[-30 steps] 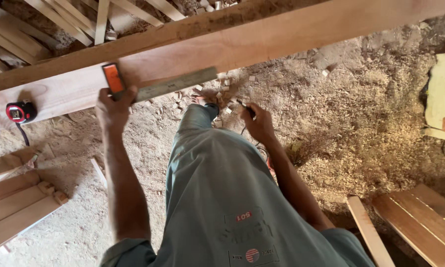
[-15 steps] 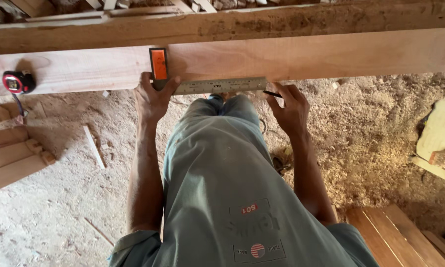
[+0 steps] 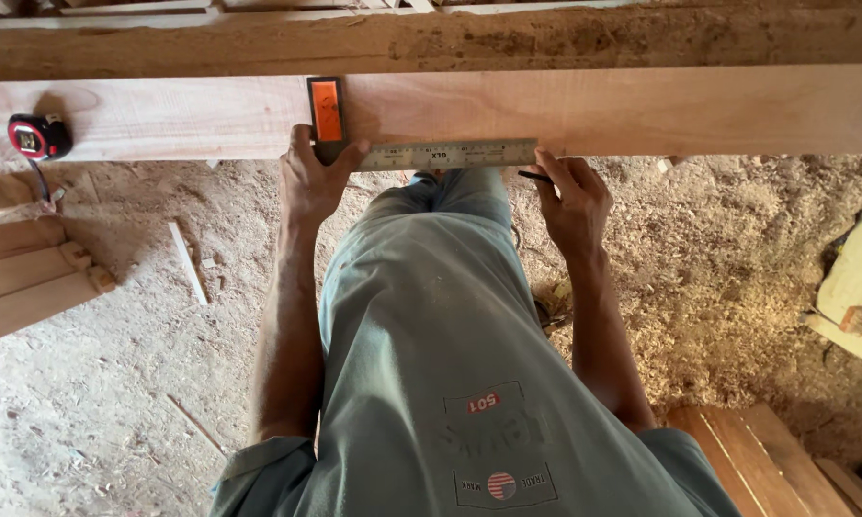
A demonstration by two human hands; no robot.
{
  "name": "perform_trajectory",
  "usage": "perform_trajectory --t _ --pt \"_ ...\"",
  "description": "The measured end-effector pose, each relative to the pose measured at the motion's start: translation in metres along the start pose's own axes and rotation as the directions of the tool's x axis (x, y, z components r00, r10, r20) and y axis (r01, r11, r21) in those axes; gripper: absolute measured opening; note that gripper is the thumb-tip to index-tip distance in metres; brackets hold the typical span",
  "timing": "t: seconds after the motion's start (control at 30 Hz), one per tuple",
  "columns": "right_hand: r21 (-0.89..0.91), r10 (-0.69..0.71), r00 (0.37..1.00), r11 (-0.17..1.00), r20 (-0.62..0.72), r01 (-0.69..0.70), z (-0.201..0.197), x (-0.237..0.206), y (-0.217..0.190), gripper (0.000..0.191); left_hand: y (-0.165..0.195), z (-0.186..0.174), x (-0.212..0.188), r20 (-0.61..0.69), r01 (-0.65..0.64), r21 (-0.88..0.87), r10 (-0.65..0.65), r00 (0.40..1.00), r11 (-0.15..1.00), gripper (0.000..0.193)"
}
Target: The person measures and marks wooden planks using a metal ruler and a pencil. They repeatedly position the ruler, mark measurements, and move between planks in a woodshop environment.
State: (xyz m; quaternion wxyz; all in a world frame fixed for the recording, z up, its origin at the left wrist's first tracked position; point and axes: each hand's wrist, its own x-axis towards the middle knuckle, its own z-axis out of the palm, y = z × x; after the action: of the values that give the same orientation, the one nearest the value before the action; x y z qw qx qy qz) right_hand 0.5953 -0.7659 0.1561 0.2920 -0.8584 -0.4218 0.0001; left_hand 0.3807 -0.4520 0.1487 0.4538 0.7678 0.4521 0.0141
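A long pale wooden board [image 3: 642,110] lies across the top of the view, with a darker rough beam [image 3: 450,43] behind it. My left hand [image 3: 311,177] grips a try square [image 3: 431,155] at its corner; the orange stock stands up across the board and the steel blade runs right along the board's near edge. My right hand [image 3: 573,196] holds a thin dark pencil [image 3: 536,176] at the blade's right end, by the board's lower edge. My legs in grey-green trousers fill the centre of the frame.
A red and black tape measure [image 3: 38,136] rests on the board at far left. Stacked wooden slats [image 3: 29,278] lie on the left, more planks [image 3: 766,450] at lower right, a pale offcut [image 3: 857,278] at right. Sawdust covers the floor.
The view has levelled onto the board. Both hands came up to its near edge; the square has settled flat along that edge, and the right hand with the pencil has reached the blade's end.
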Motion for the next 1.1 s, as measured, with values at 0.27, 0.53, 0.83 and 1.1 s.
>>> perform_trajectory --t 0.27,0.53,0.83,1.1 --pt "0.046 0.024 0.995 0.999 0.101 -0.029 0.001 -0.002 0.011 0.028 -0.01 0.001 -0.002 -0.019 -0.021 0.004 0.021 1.0 1.0 0.071" --pt "0.07 -0.007 0.996 0.998 0.085 0.001 0.008 -0.003 0.02 0.028 -0.022 0.008 0.003 -0.033 -0.044 0.042 0.045 0.998 0.998 0.08" --pt "0.138 0.052 0.994 0.988 0.094 -0.065 0.005 -0.004 0.015 0.032 -0.006 0.01 -0.002 -0.063 0.009 0.098 -0.003 0.998 0.995 0.082" --pt "0.164 0.074 0.989 0.982 0.126 -0.095 0.005 -0.002 0.013 0.032 -0.003 0.009 -0.005 -0.084 -0.001 0.129 0.012 0.996 0.992 0.08"
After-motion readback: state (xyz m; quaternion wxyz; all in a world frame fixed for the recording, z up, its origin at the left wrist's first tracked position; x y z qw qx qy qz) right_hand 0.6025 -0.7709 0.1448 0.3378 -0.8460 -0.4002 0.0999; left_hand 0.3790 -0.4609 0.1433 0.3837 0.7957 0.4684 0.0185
